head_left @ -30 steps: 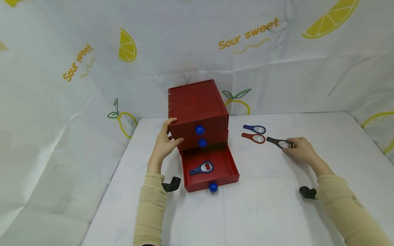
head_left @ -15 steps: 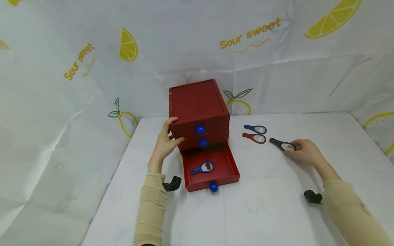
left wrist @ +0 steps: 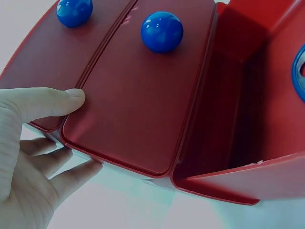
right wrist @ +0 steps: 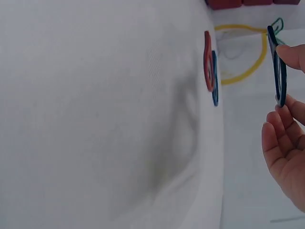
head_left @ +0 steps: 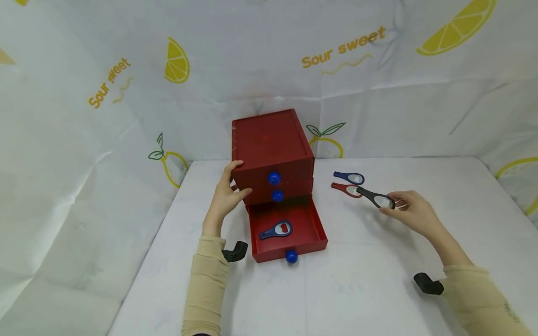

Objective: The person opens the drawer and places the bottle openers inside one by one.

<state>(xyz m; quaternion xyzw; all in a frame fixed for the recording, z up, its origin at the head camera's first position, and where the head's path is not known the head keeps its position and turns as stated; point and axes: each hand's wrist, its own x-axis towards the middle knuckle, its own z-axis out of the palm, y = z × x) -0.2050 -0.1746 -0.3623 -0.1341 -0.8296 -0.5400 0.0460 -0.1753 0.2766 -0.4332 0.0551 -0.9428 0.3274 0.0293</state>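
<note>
My left hand grips the left front corner of a red drawer cabinet. In the left wrist view its thumb presses the drawer front while the other fingers lie along the side. The bottom drawer is pulled out, with a blue bottle opener lying inside. My right hand pinches a black bottle opener by its ring end, raised above the table in the right wrist view, handle pointing left. A red bottle opener and another blue bottle opener lie on the table beyond it.
The two upper drawers are closed and carry blue knobs. A white cloth with lemon prints covers the table and the wall behind. Black wrist mounts stick out from both sleeves.
My right hand has lifted the black bottle opener off the table and moved it left, so its handle end now overlaps the red one. The left hand stays on the cabinet.
</note>
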